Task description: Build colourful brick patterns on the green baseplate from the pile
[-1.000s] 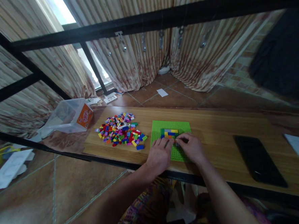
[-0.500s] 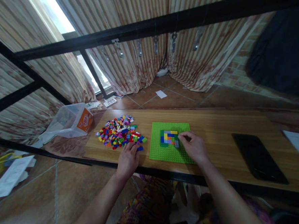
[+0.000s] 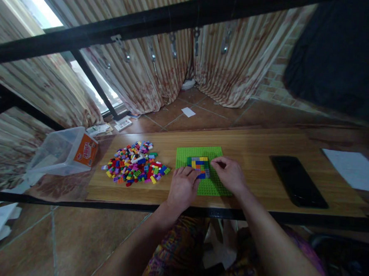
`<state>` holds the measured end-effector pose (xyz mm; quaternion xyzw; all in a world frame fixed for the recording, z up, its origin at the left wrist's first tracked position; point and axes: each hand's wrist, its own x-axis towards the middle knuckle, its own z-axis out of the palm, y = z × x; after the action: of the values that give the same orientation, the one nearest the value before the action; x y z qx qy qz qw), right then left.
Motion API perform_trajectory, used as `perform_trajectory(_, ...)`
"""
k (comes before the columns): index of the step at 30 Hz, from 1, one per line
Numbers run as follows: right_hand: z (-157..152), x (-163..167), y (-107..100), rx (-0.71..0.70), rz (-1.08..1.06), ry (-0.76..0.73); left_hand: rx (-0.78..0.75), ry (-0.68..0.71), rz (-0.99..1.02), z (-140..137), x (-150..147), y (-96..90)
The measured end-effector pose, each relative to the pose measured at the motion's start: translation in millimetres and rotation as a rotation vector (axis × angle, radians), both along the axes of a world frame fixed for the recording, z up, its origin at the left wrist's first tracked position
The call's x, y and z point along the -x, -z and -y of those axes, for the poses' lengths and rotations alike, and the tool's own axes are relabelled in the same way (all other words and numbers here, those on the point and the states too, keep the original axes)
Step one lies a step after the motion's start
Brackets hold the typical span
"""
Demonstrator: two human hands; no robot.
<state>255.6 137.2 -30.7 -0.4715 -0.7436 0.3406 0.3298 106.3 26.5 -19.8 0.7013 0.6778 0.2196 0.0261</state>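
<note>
A green baseplate [image 3: 214, 189] lies on the wooden table, with a flat patch of coloured bricks [image 3: 203, 160] built on its middle. My left hand [image 3: 184, 186] reaches over the plate's left part, its fingers closed on a blue brick [image 3: 202, 175] at the near edge of the patch. Whether that brick is pressed down, I cannot tell. Just right of the patch is my right hand [image 3: 229, 173], thumb and forefinger pinched together; anything between them is too small to make out. A pile of loose bricks [image 3: 136, 163] spreads to the left of the plate.
A clear plastic box [image 3: 58, 151] with an orange label stands beyond the table's left end. Toward the right lie a black phone-shaped slab [image 3: 299, 181] and white paper [image 3: 351, 169]. A dark metal bar [image 3: 130, 206] runs along the table's near edge.
My left hand has moved right from the brick pile to the baseplate, bringing a blue brick. My right hand stays pinched beside the patch. The camera view has shifted.
</note>
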Motion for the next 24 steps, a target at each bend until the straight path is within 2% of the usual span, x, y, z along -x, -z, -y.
perform_trajectory(6, -1.3, -4.3, -1.4, -0.013, 0.014, 0.019, 0.046, 0.001, -0.055, -14.9, -1.7, 10.5)
perform_trajectory(17, 3.1, -1.2, -2.4, -0.052, 0.048, -0.064, 0.031, 0.063, -0.243, -18.2, -0.9, 7.4)
perform_trajectory(24, 7.1, 1.3, -0.5, -0.047, 0.096, -0.131, 0.034, 0.001, -0.216, -16.6, -1.3, 6.5)
